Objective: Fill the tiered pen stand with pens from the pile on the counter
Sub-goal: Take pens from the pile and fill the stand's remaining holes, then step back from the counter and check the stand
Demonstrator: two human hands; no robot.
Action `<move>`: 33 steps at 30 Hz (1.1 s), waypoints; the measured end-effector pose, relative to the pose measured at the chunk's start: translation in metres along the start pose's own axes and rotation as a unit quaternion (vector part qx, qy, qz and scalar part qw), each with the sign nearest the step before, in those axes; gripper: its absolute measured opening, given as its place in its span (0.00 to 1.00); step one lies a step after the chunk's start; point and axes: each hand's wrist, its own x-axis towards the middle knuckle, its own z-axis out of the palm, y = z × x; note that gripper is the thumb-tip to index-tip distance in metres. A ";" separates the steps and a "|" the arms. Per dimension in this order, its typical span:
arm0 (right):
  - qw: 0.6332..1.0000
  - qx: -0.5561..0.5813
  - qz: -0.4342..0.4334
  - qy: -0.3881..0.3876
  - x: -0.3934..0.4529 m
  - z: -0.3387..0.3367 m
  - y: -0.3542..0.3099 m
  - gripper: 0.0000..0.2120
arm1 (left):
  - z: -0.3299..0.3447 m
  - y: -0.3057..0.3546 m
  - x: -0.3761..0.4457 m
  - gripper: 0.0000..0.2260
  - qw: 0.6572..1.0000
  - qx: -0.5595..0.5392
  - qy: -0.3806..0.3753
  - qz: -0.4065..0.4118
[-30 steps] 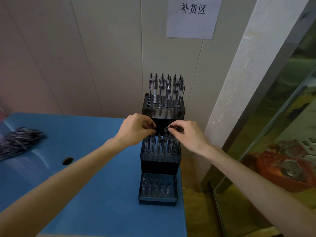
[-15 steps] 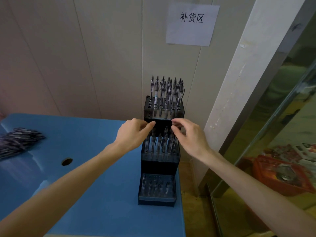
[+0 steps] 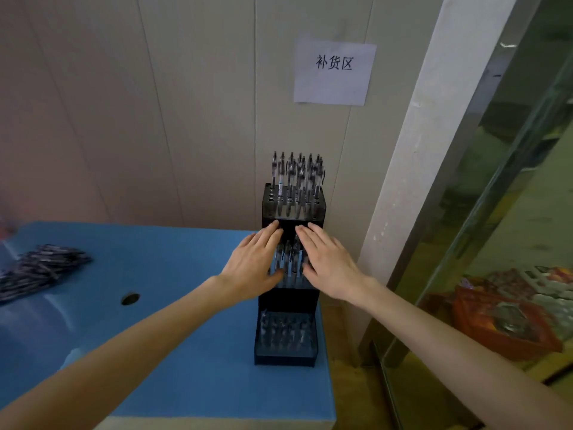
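A black three-tier pen stand (image 3: 288,301) stands at the right end of the blue counter (image 3: 173,352), against the wall. Several pens (image 3: 297,175) stand upright in its top tier. More pens fill the middle tier, mostly hidden by my hands. My left hand (image 3: 252,265) lies flat with straight fingers over the left side of the middle tier's pens. Over the right side my right hand (image 3: 325,262) lies the same way. Neither hand holds a pen. The pile of pens (image 3: 37,271) lies at the counter's far left.
A round hole (image 3: 130,298) is in the counter left of the stand. A paper sign (image 3: 335,72) hangs on the wall above. A white pillar (image 3: 412,169) and a glass partition (image 3: 511,197) stand to the right, with a red-orange tray (image 3: 502,321) behind the glass.
Both hands went from curled fingers at the middle tier's pens to flat, straight fingers spread over them. The view has tilted upward a little.
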 end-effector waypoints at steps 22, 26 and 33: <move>0.993 0.050 0.099 -0.050 -0.128 0.029 -0.169 0.36 | -0.034 -0.031 -0.213 0.34 0.956 0.168 -0.225 -0.084; 0.992 0.061 0.047 -0.101 -0.129 0.049 -0.211 0.36 | -0.035 -0.082 -0.271 0.34 0.934 0.168 -0.273 -0.158; 0.986 0.080 -0.016 -0.144 -0.059 0.083 -0.297 0.36 | -0.055 -0.192 -0.351 0.32 0.914 0.110 -0.302 -0.246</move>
